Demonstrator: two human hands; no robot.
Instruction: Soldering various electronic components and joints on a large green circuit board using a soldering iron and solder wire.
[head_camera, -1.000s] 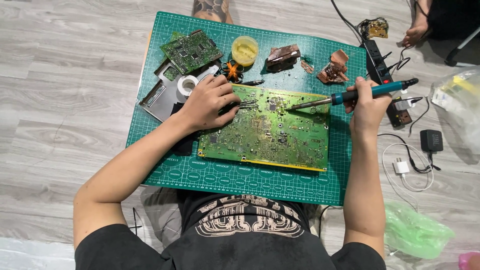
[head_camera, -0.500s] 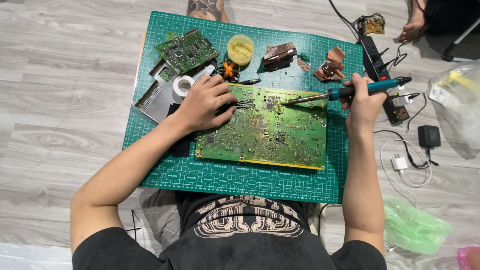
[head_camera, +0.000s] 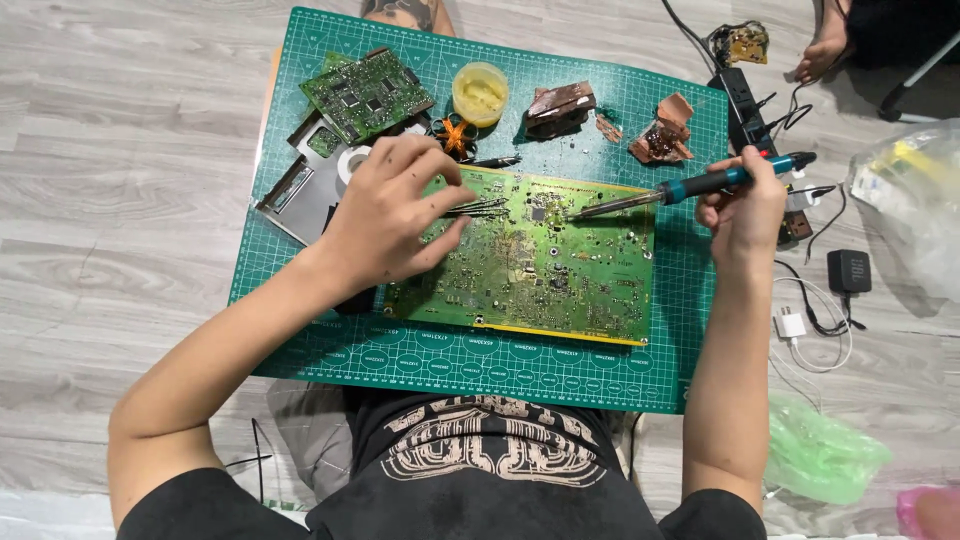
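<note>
Head view: large green circuit board (head_camera: 540, 265) lies flat at centre of green cutting mat (head_camera: 560, 365); left hand (head_camera: 390, 215) pinches tweezers (head_camera: 480, 207) over board's far-left area; right hand (head_camera: 745, 205) grips teal soldering iron (head_camera: 690, 188), tip touching board; yellow tub (head_camera: 480, 92), smaller board (head_camera: 365, 95) far left

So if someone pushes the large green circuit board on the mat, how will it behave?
The large green circuit board looks flat and thin, so probably stiff and light. Lying flat on the cutting mat, it would likely slide, not tip. Its small parts seem fragile.
</note>
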